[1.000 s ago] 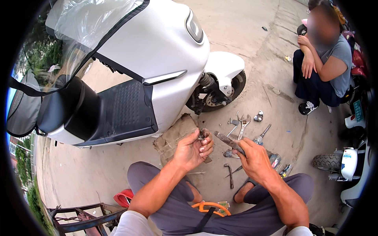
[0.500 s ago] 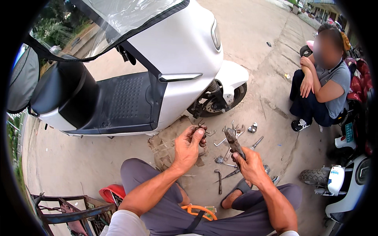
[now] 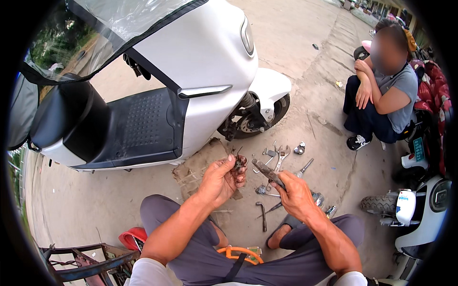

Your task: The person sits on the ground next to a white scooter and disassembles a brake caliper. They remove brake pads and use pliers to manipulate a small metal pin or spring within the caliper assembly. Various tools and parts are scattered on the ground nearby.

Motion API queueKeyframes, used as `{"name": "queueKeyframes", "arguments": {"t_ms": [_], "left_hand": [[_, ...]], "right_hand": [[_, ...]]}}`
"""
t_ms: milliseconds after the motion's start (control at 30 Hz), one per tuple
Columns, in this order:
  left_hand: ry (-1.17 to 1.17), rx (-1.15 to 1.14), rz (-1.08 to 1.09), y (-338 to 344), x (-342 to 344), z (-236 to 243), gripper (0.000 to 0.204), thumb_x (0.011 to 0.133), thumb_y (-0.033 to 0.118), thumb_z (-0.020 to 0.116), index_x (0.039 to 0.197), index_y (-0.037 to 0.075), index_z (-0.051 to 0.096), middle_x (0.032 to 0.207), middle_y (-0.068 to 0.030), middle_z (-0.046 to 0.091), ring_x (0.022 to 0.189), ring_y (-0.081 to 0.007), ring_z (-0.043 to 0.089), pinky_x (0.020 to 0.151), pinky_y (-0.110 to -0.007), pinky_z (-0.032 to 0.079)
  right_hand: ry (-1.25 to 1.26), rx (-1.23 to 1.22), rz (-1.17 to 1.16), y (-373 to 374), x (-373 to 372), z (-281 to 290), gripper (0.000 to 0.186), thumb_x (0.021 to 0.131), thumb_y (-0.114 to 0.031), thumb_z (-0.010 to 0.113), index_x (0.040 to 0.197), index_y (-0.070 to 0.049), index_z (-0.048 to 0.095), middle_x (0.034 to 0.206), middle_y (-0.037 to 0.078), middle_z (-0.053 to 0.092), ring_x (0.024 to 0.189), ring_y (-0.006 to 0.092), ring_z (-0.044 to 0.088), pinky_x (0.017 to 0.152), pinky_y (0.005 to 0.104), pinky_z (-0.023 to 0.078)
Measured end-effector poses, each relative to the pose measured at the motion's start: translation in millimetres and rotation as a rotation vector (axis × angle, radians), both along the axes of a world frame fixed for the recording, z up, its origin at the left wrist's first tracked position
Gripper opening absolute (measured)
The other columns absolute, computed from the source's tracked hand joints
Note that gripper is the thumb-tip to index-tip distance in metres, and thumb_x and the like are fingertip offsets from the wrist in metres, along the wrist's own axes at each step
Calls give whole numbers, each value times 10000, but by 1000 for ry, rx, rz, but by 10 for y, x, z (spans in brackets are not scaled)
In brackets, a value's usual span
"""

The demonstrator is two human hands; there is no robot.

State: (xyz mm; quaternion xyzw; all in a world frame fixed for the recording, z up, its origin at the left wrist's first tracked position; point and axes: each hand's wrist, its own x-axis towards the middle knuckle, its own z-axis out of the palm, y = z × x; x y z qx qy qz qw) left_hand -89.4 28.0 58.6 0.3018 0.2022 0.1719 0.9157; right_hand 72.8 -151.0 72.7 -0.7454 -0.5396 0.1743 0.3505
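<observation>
My left hand (image 3: 220,177) is closed on a small dark metal part with a thin wire-like end (image 3: 238,160), gripped between thumb and fingers. Its fingertips are blackened with grease. My right hand (image 3: 296,194) is wrapped round a long, flat, worn metal tool (image 3: 266,171) whose exact kind I cannot make out. The tool's end points up and left toward the small part, with a gap between them. Beyond my right hand, wrenches (image 3: 281,158) lie on the concrete. An L-shaped socket wrench (image 3: 262,215) rests nearer my feet.
A white scooter (image 3: 210,62) stands ahead on the left, its front wheel (image 3: 281,113) near the tools. Flattened cardboard (image 3: 191,171) lies beside it. A person (image 3: 381,90) crouches at the right, near another scooter (image 3: 422,214). A metal frame (image 3: 90,262) stands at lower left.
My right hand has lowered slightly and moved left, bringing the tool closer to the small part. The tool now lies flatter. The left hand has shifted a little left and down; the whole view has also shifted.
</observation>
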Motion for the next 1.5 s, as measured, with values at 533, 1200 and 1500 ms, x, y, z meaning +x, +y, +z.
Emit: {"name": "queueKeyframes", "arguments": {"t_ms": [533, 1200, 1500], "left_hand": [[37, -138, -53, -77, 50, -33, 329, 1027, 363, 589, 1054, 35, 599, 854, -47, 560, 706, -145, 474, 615, -275, 398], [96, -93, -163, -47, -42, 63, 303, 1019, 395, 597, 1054, 95, 584, 767, 2, 513, 634, -108, 443, 545, -239, 336], [101, -91, -167, -46, -52, 75, 299, 1018, 399, 596, 1032, 101, 578, 764, 10, 511, 639, -105, 446, 553, -231, 343]], "right_hand": [[-202, -2, 31, -39, 23, 5, 383, 835, -7, 662, 1212, -43, 607, 1013, 153, 570, 965, 362, 615, 800, 454, 530], [-447, 44, 62, 31, 43, -71, 217, 846, -11, 591, 1061, -29, 568, 940, 148, 510, 889, 337, 595, 722, 449, 524], [-478, 67, 81, 42, 60, -122, 205, 864, -31, 590, 1067, -10, 566, 938, 147, 515, 884, 325, 600, 713, 433, 525]]}}
